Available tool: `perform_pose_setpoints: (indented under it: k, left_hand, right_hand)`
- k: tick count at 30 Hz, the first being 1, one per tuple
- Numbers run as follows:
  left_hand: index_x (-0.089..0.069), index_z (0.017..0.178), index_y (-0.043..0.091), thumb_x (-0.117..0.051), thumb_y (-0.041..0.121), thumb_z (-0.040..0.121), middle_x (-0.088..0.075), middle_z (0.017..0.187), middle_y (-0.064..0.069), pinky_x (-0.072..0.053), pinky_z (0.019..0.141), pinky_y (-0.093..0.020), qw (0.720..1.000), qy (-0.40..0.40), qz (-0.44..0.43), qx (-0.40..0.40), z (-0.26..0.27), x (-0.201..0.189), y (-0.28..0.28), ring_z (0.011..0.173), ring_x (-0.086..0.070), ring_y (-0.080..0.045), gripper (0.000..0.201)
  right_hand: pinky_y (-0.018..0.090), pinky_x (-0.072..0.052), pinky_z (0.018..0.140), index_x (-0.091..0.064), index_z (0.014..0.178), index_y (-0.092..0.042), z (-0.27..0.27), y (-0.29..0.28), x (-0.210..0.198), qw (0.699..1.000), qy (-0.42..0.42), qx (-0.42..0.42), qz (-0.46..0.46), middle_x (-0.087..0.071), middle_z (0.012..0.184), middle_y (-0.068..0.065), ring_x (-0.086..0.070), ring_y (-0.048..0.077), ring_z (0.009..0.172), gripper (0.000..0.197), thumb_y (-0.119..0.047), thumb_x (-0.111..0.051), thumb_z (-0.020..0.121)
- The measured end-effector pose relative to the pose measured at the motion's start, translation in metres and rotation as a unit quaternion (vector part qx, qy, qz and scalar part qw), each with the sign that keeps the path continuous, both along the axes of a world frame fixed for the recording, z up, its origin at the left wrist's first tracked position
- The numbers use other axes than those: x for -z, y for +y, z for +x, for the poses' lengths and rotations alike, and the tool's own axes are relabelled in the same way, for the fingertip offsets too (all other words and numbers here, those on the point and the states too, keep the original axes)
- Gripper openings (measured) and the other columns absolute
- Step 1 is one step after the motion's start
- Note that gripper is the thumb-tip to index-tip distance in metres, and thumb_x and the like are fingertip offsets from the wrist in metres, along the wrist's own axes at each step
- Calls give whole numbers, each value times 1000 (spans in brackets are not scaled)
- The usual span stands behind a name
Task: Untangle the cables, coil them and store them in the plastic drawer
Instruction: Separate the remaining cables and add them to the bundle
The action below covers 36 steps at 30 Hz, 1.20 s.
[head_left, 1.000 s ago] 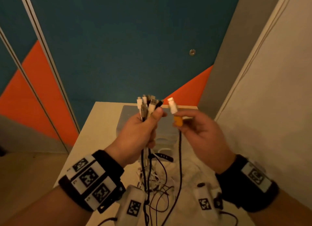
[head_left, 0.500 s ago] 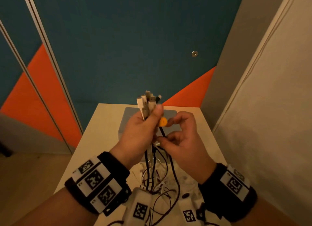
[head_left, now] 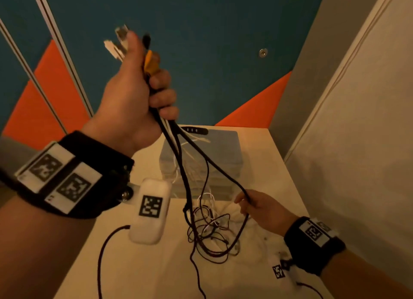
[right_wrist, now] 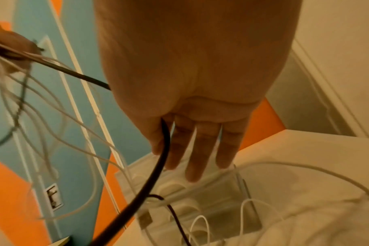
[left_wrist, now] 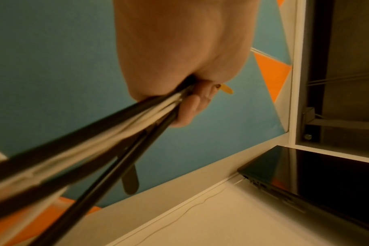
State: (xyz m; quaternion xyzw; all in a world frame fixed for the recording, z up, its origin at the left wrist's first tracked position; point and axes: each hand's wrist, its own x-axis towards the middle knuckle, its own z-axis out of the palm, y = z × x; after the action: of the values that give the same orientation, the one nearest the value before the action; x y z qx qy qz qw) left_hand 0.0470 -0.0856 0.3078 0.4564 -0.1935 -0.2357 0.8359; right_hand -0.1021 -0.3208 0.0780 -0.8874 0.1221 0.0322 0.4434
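Observation:
My left hand (head_left: 134,93) is raised high and grips a bundle of cable ends; white and black plugs (head_left: 120,41) and an orange connector (head_left: 149,61) stick out above the fist. In the left wrist view the black and white cables (left_wrist: 116,131) leave that fist (left_wrist: 179,66). My right hand (head_left: 261,209) is low over the table, with a black cable (head_left: 223,171) running taut from the left fist through its fingers (right_wrist: 200,149). The rest hangs as a tangle (head_left: 212,231) on the table. The plastic drawer unit (head_left: 223,146) stands behind it.
The cream table (head_left: 156,265) sits in a corner, with a blue and orange wall behind and a pale wall (head_left: 357,142) close on the right. A black strap (head_left: 194,130) dangles from the bundle. A dark laptop (left_wrist: 316,174) lies on a ledge.
My left hand has lifted the bundle up, now with the orange connector in it. My right hand let go of that connector, dropped down and slid along the black cable.

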Motion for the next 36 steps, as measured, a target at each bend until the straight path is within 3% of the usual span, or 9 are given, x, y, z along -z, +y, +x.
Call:
perform_pose_setpoints:
  k: [4, 9, 11, 15, 20, 24, 27, 31, 36]
  left_hand:
    - [-36, 74, 29, -28, 72, 92, -19, 63, 7, -20, 38, -22, 997, -55, 54, 8, -4, -3, 2, 47, -13, -8, 48]
    - [-38, 81, 30, -56, 51, 89, -26, 61, 9, -20, 38, -18, 991, -86, 75, 63, -11, -1, 5, 45, -19, -5, 28]
    - [-41, 83, 31, -57, 50, 87, -30, 60, 10, -21, 37, -17, 990, -86, 77, 82, -13, -3, 7, 42, -21, -4, 25]
    - [-42, 83, 30, -64, 51, 75, -33, 57, 10, -21, 36, -16, 987, -84, 90, 107, -16, 1, 12, 39, -22, -3, 31]
    - [-37, 81, 28, -63, 42, 83, -29, 56, 9, -18, 38, -18, 986, -82, 117, 91, -19, 12, 13, 39, -20, -5, 29]
    - [-37, 80, 28, -63, 42, 83, -28, 56, 9, -20, 37, -17, 985, -80, 119, 94, -17, 14, 18, 40, -19, -6, 29]
    - [-35, 80, 28, -67, 45, 74, -27, 57, 8, -21, 37, -17, 984, -87, 121, 96, -15, 16, 25, 40, -19, -6, 37]
    - [-36, 77, 27, -65, 42, 80, -28, 57, 7, -20, 37, -16, 984, -84, 134, 77, -12, 19, 33, 40, -20, -6, 32]
    - [-40, 65, 26, -60, 37, 85, -28, 56, 7, -17, 39, -18, 982, -92, 151, 64, -14, 26, 33, 41, -19, -7, 30]
  right_hand:
    - [43, -54, 84, -62, 90, -27, 6, 2, 5, 999, 25, 25, 42, -64, 78, -3, -62, 12, 75, 12, -24, -53, 97]
    - [24, -49, 72, -65, 105, -16, 5, 6, -6, 980, 42, -28, 195, -64, 86, 0, -63, 10, 76, 17, -26, -54, 97]
    - [28, -44, 68, -64, 107, -13, 5, -2, -1, 974, 42, 14, 221, -64, 85, 3, -62, 16, 74, 21, -27, -50, 99]
    - [41, -44, 72, -66, 93, -19, 13, -8, 18, 988, 21, 57, 143, -60, 80, 3, -56, 19, 73, 8, -17, -59, 94]
    - [21, -48, 72, -65, 102, -32, 21, 22, 27, 995, 75, -24, -56, -61, 97, -9, -58, 7, 79, 13, -29, -59, 91]
    - [27, -49, 82, -67, 103, -21, 27, 49, 26, 986, 69, -103, -114, -64, 101, -3, -61, 13, 91, 22, -36, -60, 90]
    - [19, -50, 69, -69, 97, -19, 32, 54, 23, 994, 52, -73, -54, -69, 92, 0, -65, 14, 82, 16, -27, -56, 93]
    - [43, -54, 81, -64, 96, -19, 39, 41, 0, 996, -72, 29, 54, -69, 88, 7, -65, 22, 81, 16, -30, -54, 96]
    - [21, -51, 64, -61, 86, -25, 44, 31, -75, 962, -243, 84, 92, -66, 69, -7, -61, 7, 64, 17, -15, -52, 96]
